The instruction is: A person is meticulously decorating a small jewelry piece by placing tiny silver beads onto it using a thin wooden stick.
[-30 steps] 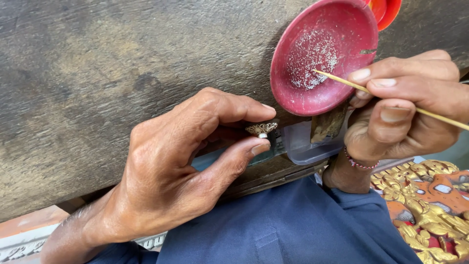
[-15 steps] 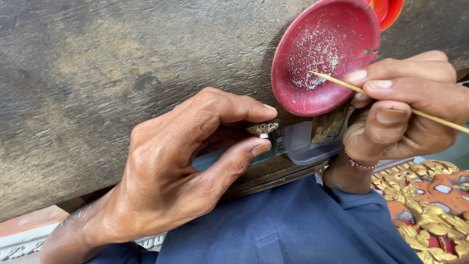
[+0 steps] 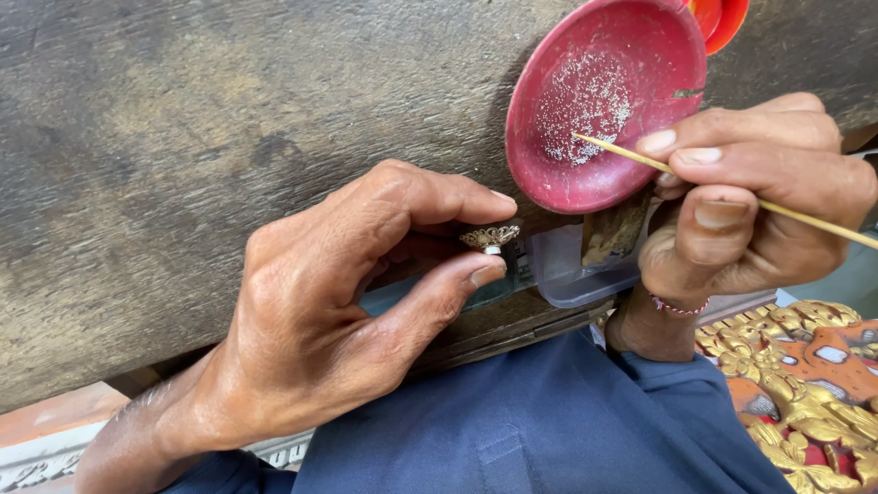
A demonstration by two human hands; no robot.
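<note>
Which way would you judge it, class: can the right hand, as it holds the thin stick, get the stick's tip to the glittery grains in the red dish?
Probably yes. The right hand pinches the thin stick, and its tip already lies over the grains in the red dish. Nothing stands between them.

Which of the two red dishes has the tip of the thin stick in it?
The larger dark red dish, dusted with fine glittery grains. The stick in the right hand points into it. The smaller bright orange-red dish behind it sits at the top edge, untouched.
</note>
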